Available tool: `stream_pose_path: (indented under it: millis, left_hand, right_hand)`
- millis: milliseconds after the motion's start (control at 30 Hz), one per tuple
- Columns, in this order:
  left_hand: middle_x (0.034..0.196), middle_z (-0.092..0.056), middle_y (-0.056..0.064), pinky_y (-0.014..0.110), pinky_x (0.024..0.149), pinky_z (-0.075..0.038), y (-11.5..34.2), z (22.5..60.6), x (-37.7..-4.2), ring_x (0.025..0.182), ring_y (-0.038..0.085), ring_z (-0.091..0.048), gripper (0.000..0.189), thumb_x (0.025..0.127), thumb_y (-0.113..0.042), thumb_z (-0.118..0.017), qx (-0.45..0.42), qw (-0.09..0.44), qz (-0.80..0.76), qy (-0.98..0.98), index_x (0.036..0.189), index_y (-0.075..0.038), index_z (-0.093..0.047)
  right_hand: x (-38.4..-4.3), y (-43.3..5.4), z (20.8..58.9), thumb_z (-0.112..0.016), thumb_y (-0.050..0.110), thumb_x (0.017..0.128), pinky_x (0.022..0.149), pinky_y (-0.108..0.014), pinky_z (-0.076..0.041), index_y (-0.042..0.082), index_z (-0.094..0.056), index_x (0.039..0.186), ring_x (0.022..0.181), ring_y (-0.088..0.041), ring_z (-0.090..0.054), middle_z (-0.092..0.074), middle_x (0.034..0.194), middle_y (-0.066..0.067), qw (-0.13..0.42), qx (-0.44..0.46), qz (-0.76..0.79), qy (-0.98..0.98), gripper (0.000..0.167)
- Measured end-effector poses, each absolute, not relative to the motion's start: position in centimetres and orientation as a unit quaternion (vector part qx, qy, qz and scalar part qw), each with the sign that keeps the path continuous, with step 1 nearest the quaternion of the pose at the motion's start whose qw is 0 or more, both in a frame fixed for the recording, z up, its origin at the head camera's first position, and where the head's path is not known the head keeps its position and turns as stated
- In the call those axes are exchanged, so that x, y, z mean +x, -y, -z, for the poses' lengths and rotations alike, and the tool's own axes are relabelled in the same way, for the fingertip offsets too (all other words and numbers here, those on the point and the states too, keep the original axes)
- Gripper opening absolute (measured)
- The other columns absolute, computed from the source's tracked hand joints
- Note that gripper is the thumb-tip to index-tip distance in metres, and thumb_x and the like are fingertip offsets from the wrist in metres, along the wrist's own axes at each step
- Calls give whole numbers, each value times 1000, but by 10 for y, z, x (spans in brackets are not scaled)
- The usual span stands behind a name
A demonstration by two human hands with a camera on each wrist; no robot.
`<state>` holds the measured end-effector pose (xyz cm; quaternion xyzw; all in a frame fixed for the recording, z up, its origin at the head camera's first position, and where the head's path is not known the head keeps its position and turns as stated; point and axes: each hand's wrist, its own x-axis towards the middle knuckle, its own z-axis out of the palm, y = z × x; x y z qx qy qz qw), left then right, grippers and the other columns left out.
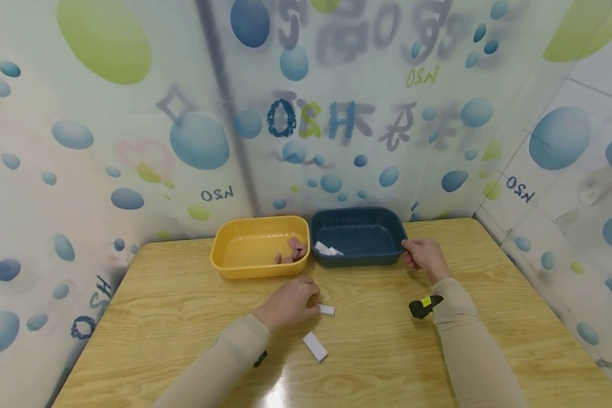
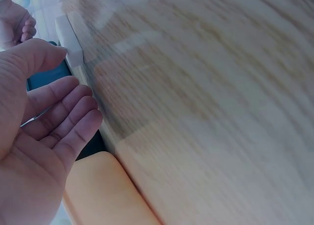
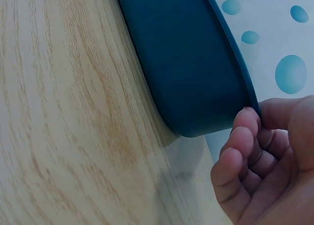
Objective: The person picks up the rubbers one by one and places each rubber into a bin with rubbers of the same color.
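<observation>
My left hand point(image 1: 292, 301) is low over the table beside a small white block point(image 1: 326, 310). In the left wrist view its thumb tip overlaps the white block point(image 2: 71, 43), while the loosely bent fingers are apart from it with nothing between them. A second white block point(image 1: 315, 347) lies flat nearer to me. With thumb and forefinger, my right hand point(image 1: 427, 256) pinches the rim of the dark blue tray point(image 3: 191, 63) at its right front corner. Several white blocks point(image 1: 327, 249) lie in that tray's left front corner.
A yellow tray point(image 1: 245, 271) stands close against the blue one's left side, with several pinkish-brown blocks point(image 1: 297, 249) in its right front corner. Both trays are at the wooden table's point(image 1: 173, 294) back edge, before a printed wall covering point(image 1: 183, 192).
</observation>
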<state>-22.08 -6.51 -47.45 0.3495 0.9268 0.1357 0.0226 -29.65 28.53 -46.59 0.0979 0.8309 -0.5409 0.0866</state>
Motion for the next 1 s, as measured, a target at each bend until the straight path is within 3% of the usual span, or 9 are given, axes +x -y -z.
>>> stream_pose_path:
  millis: [567, 1000]
  left_hand:
    - [83, -56, -6, 21, 67, -43, 65, 471, -220, 74, 8, -48, 10, 85, -14, -80, 363, 50, -130, -921, 90, -15, -71]
    - [77, -51, -8, 20, 64, -41, 64, 471, -220, 70, 8, -47, 15, 86, -11, -79, 365, 56, -136, -919, 81, -17, -66]
  right_hand:
    - [-295, -284, 464, -48, 23, 109, 56, -28, -49, -8, -61, 98, 58, -10, -51, -54, 65, 3, 88, 102, 542, -829, 36]
    - [-295, -284, 464, -48, 24, 109, 55, -27, -49, -6, -60, 93, 57, -10, -51, -54, 64, 3, 87, 100, 544, -828, 36]
